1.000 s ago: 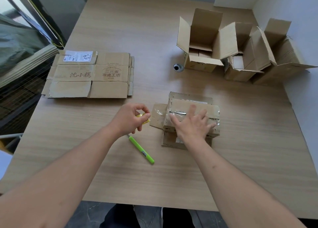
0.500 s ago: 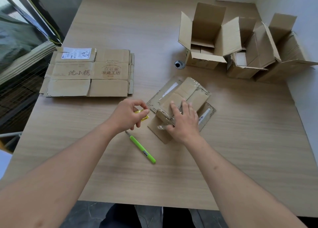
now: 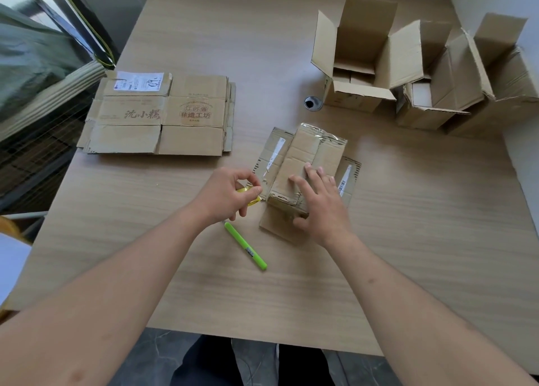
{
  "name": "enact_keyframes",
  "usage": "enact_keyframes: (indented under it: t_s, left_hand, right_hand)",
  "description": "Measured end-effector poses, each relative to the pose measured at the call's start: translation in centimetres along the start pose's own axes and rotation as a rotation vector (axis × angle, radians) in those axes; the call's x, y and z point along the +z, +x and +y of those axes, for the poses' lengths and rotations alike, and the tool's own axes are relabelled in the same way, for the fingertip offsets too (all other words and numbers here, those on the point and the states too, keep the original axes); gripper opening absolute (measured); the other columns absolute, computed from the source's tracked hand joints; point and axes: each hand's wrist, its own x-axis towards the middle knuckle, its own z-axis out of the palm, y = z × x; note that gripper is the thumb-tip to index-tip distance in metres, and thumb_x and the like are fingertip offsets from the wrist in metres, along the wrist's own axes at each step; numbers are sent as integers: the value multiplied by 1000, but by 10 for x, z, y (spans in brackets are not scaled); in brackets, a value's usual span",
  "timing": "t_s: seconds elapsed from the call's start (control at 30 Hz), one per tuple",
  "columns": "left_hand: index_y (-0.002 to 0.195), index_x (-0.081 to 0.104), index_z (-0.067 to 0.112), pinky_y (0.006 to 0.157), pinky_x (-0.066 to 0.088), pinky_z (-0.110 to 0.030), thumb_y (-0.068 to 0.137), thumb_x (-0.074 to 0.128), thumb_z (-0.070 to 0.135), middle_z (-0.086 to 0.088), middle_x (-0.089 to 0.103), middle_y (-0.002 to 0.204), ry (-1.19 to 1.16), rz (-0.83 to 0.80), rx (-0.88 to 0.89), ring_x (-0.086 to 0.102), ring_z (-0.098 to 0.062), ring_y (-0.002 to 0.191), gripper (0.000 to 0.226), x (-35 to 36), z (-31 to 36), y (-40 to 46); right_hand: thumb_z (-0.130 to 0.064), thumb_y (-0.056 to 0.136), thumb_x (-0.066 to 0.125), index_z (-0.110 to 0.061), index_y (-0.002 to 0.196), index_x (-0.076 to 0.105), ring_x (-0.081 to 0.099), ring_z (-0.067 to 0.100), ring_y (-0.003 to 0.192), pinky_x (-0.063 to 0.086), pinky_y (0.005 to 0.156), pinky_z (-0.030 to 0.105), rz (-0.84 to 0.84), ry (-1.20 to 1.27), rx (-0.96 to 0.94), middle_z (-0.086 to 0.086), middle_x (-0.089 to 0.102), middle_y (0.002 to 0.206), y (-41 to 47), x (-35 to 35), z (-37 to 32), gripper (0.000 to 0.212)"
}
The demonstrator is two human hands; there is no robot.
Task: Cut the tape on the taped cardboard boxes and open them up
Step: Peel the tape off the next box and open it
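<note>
A: Centre of the table (image 3: 379, 269), pale wood grain, sits the box (image 3: 303, 164): brown corrugated card, side flaps splayed flat, glossy tape crinkled along its far edge.

B: The right hand (image 3: 319, 203) lies flat on top, fingers straight and spread, pressing the lid panel.

A: The left hand (image 3: 230, 194) is just beside the box's near left corner, fingers curled, pinching a small yellow cutter (image 3: 250, 196). Mostly hidden; I can't make out a blade.

B: Below that hand, a slim lime-green pen (image 3: 246, 245) lies slanted on the wood.

A: Far left, a flat stack (image 3: 159, 114) of collapsed cartons, printed characters on top and a white label on one corner flap.

B: Far right, three opened boxes (image 3: 355, 62) in a row, flaps standing up. Only folded bottom flaps show inside the nearest; the second shows something pale I can't identify.

A: A small round metal grommet (image 3: 313, 103) sits in the tabletop beside them.
</note>
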Motion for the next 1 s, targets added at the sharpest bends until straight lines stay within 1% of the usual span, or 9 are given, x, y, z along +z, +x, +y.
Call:
enact_keyframes:
  t_s: [0.13,0.27,0.37,0.47,0.6,0.7,0.77,0.87,1.0]
  left_hand:
    - [91,70,11,38,41,-24,98,71,17,-23,64,58,-22,-20,11,46,-13,34,9,6,0,-5]
    - [92,71,14,40,40,-24,98,71,19,-19,65,56,-13,-113,7,46,-19,35,7,7,3,-11]
    - [94,71,16,42,40,-22,99,71,22,-17,65,56,-6,-183,4,47,-23,39,7,8,12,-18]
    - [94,71,18,43,39,-22,98,71,22,-16,63,56,-34,-217,9,46,-22,40,6,6,22,-24]
    - [94,72,18,44,38,-21,97,72,25,-15,63,57,-49,-253,1,46,-21,42,7,2,33,-28]
    - [95,73,20,45,40,-23,96,73,25,-18,63,58,-65,-300,-4,47,-23,45,6,1,37,-31]
    - [96,73,22,46,42,-26,95,74,26,-20,63,59,-72,-340,-14,47,-24,47,4,1,38,-32]
    - [97,74,24,49,44,-29,95,75,28,-18,64,59,-57,-378,-29,49,-25,50,4,1,39,-33]
    - [99,73,22,50,45,-29,95,75,29,-18,65,60,-51,-418,-34,50,-26,53,7,3,40,-33]
  right_hand:
    - [-26,65,92,-33,148,39,11,33,157,8,129,48,11,-19,-93,-3,15,171,-1,3,9,99]
    - [-27,71,87,-38,150,31,0,32,159,3,129,47,-110,-5,-101,-6,2,172,-2,-10,8,98]
    - [-40,76,73,-39,145,45,-3,23,159,-4,128,48,-163,232,-103,-6,4,172,-6,-30,-3,75]
    - [-26,84,58,-34,133,65,21,11,155,13,127,36,-139,662,-114,-8,36,164,-18,-54,-15,51]
    - [-4,91,55,-30,122,72,54,4,132,41,116,39,-235,831,-112,-13,66,135,-28,-68,-23,44]
    - [-3,95,54,-42,127,67,64,11,119,52,106,43,-283,917,-65,-13,69,126,-32,-72,-21,52]
    - [-7,97,55,-42,125,69,67,13,114,54,101,44,-281,885,-88,-9,72,121,-34,-73,-18,47]
    - [-17,98,69,-27,108,76,71,10,98,57,93,42,-257,896,-91,-8,75,99,-38,-71,-15,16]
    - [-12,96,72,-10,98,72,64,16,81,62,78,48,-256,885,-80,-8,69,89,-38,-66,-19,3]
